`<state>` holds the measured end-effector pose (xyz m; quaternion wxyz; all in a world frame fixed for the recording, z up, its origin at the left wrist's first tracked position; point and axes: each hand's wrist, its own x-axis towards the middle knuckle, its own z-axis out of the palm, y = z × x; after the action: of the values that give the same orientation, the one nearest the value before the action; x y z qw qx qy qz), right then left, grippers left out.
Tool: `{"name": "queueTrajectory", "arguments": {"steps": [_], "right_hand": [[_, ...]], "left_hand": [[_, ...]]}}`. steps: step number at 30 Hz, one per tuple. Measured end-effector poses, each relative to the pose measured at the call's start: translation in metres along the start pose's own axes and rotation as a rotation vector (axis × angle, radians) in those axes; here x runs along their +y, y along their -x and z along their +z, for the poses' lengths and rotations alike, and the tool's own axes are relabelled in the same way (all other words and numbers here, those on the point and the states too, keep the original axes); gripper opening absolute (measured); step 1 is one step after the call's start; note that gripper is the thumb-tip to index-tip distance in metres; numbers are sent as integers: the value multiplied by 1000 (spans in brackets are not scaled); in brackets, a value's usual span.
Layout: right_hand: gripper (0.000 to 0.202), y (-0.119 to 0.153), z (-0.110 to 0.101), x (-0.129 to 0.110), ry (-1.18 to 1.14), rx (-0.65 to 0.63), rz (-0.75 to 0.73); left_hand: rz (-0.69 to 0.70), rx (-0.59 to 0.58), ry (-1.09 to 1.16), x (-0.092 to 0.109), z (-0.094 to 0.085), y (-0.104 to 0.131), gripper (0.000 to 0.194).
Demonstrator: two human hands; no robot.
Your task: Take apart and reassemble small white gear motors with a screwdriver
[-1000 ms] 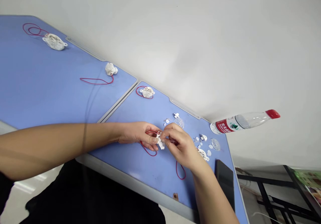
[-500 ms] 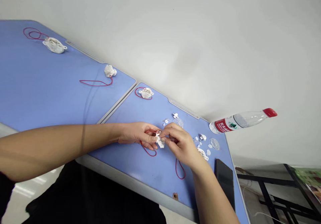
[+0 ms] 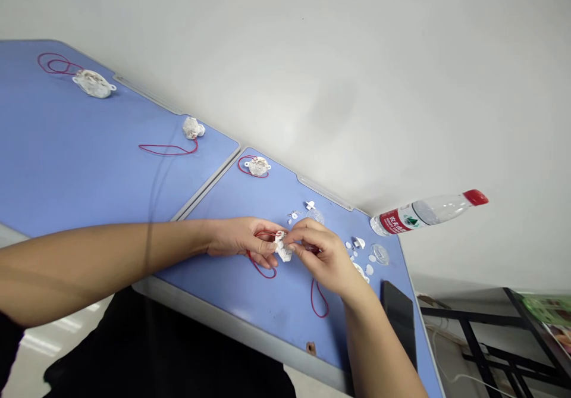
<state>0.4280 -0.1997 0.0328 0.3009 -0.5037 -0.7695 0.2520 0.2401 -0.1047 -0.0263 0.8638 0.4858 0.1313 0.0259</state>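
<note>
A small white part [image 3: 282, 248] with a red cord [image 3: 263, 272] is gripped between the thumb and fingers of my left hand [image 3: 247, 240]. My right hand [image 3: 319, 252] touches the same part from the right, its thumb and index finger pinched at it. Something dark red, perhaps a tool handle, shows inside the right fingers; most of it is hidden. Another red cord loop [image 3: 319, 298] lies on the blue table below my right hand. Just beyond my hands are a small white piece [image 3: 310, 206] and a clear round cover [image 3: 316, 216], partly hidden.
Along the blue table [image 3: 107, 166] lie round white pieces with red cords, at the far left [image 3: 94, 83], middle [image 3: 193, 128] and near [image 3: 257, 166]. To the right are a clear cover [image 3: 380, 254], small white discs, a black phone [image 3: 398, 320] and a red-capped bottle [image 3: 423, 212].
The view has shifted slightly. Both hands stay at the white part, which looks slightly turned.
</note>
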Motion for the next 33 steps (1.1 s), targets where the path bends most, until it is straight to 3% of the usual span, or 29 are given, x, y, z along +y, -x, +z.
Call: {"name": "queueTrajectory", "arguments": {"steps": [4,12,16,19,21,25,33], "right_hand": [[16,1,-5,-1,32,81,17],[16,5,-9,-5,60,113,39],[15,6,-19,-1,102,357,121],[17,6,-26,5,0,572,266],[19,6,-27,8,-100,640,349],[20,5,-26,12,-151,629,406],[20,4,-21,11,-86,535,377]], "left_hand": [[6,12,12,3,3,2,57],[3,50,40,4,4,3,56],[-13,74,72,7,4,5,56],[-30,110,92,11,5,6,56],[-28,126,110,13,6,6,56],[-22,123,145,14,6,6,52],[-37,170,195,14,11,6,50]]}}
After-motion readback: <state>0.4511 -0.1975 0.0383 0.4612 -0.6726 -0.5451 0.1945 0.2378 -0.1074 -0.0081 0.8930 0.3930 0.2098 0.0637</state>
